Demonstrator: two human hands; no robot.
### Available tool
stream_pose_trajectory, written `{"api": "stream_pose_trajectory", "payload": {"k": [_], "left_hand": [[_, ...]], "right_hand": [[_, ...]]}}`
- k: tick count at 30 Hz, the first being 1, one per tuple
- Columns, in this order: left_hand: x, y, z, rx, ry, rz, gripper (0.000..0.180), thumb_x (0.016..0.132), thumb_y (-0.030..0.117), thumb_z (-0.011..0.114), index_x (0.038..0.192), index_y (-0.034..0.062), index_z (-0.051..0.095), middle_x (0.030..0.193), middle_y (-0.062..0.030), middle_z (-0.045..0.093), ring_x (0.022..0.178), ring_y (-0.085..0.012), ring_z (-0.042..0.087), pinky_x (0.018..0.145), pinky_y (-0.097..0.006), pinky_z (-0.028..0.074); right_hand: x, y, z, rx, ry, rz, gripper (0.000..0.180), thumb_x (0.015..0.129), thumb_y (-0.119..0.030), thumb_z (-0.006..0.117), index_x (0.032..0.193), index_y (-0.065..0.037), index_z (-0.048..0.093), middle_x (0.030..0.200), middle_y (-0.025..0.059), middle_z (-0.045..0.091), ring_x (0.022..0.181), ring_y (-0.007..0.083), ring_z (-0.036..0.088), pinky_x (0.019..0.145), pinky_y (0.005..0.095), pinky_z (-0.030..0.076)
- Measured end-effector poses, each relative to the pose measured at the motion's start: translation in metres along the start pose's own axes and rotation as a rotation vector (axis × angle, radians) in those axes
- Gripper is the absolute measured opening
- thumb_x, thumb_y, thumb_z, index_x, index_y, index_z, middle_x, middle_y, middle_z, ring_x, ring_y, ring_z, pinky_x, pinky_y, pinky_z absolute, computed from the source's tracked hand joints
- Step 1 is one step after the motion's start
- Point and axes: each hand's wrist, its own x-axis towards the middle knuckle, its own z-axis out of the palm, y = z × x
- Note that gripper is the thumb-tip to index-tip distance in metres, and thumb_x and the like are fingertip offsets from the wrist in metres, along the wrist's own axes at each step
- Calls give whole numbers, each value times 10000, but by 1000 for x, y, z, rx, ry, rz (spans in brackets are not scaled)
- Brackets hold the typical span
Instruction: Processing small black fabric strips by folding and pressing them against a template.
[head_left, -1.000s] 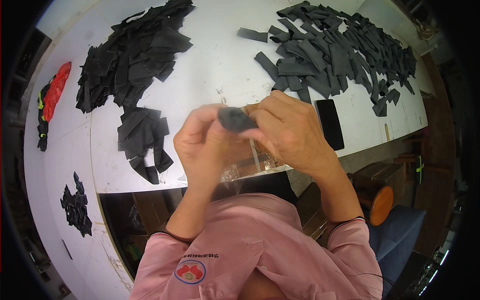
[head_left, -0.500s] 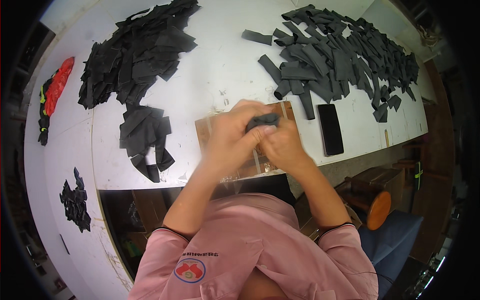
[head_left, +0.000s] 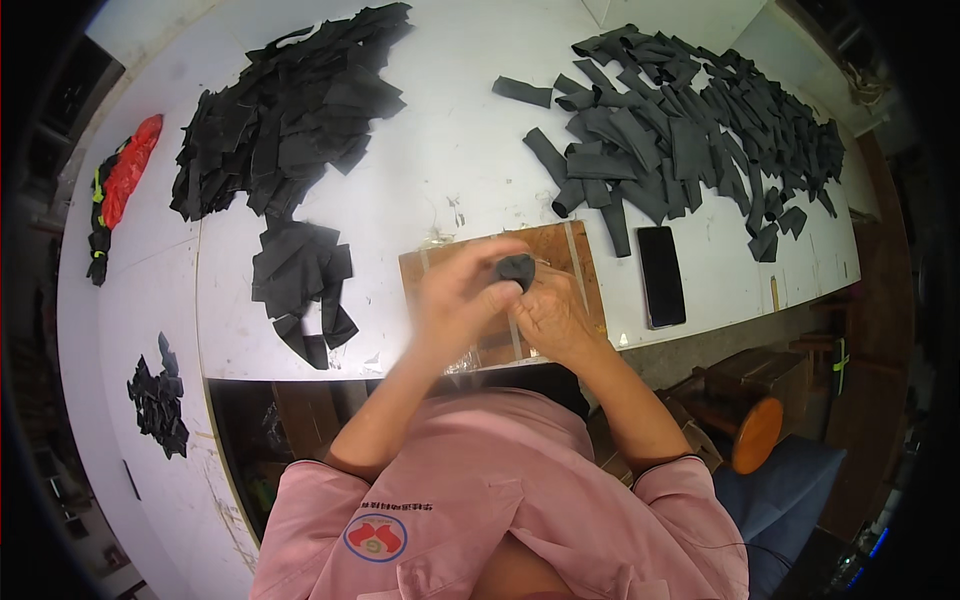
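Both hands meet in front of me, over a brown board (head_left: pixel 582 265) with strips of clear tape. Between them is a small dark grey fabric tube (head_left: pixel 515 270), bunched so that one rounded end faces up. My left hand (head_left: pixel 455 300), slightly blurred, has its thumb and fingers closed round the fabric's left side. My right hand (head_left: pixel 557 312) grips it from the right with curled fingers. The lower part of the fabric is hidden in the hands. Left of the board lies a small heap of flat dark fabric pieces (head_left: pixel 295 270).
A large pile of flat dark pieces (head_left: pixel 290 120) covers the back left. Rolled fabric tubes (head_left: pixel 690 140) are heaped at the back right, near a black phone (head_left: pixel 661 275). Further left lie a red bundle (head_left: pixel 132 175) and dark scraps (head_left: pixel 158 405). An orange stool (head_left: pixel 757 435) stands lower right.
The fabric has turned from lying sideways to a rounded end facing up. My left fingers have shifted round it. The whole view has moved slightly, so the table appears lower.
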Motion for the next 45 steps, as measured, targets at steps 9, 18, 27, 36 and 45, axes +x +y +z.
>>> {"api": "stream_pose_trajectory", "payload": {"k": [9,18,27,36,45], "left_hand": [[-1,11,-4,-174,-35,78,139,813,82,512,862,-38,565,901,-108,575,829,-156,542,728,-261,439],[10,28,-4,185,-94,161,131,728,63,627,811,-32,592,827,-99,589,757,-159,534,669,-260,428],[4,19,1,386,23,258,122,725,37,616,820,-35,590,757,-85,595,755,-155,536,666,-268,425],[-7,12,-17,-558,150,131,178,842,189,515,880,21,557,889,-122,569,910,-247,508,864,-393,383],[-7,17,-15,-314,151,128,189,824,159,547,907,-10,561,865,-146,593,825,-236,563,822,-363,417]], "right_hand": [[9,-10,-13,-130,-62,-30,152,732,-151,594,808,-23,564,652,102,536,595,244,545,511,347,438],[13,-11,-16,29,8,-14,138,766,-160,562,763,-22,554,639,98,529,574,262,531,500,358,427],[-1,1,-1,10,-14,59,137,774,-154,551,739,-22,554,651,102,534,614,279,535,520,368,428],[14,-14,-15,-148,-133,33,235,749,-231,589,642,-38,509,587,90,509,581,253,530,492,358,409],[5,-6,-10,-131,-135,19,219,751,-227,589,661,-33,542,601,92,527,564,256,528,494,357,418]]}}
